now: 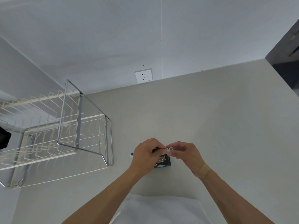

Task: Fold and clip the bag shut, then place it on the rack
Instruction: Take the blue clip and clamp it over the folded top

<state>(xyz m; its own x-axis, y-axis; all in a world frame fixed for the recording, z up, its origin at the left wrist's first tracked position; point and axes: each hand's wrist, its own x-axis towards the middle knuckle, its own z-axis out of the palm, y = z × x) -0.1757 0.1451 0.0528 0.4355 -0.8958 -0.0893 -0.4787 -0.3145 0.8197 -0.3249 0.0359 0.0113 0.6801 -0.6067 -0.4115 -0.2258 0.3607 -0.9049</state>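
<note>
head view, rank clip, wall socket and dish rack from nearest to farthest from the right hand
1. Clip: pinched at the right hand fingertips, over the bag.
2. Wall socket: on the wall, beyond the hands.
3. Dish rack: far left on the counter.

1. Bag [163,161]: small, dark, printed with a pale pattern, held over the worktop's middle.
2. Clip [169,149]: small, white, at the bag's top edge.
3. Rack [84,126]: wire, at the worktop's left edge.
</note>
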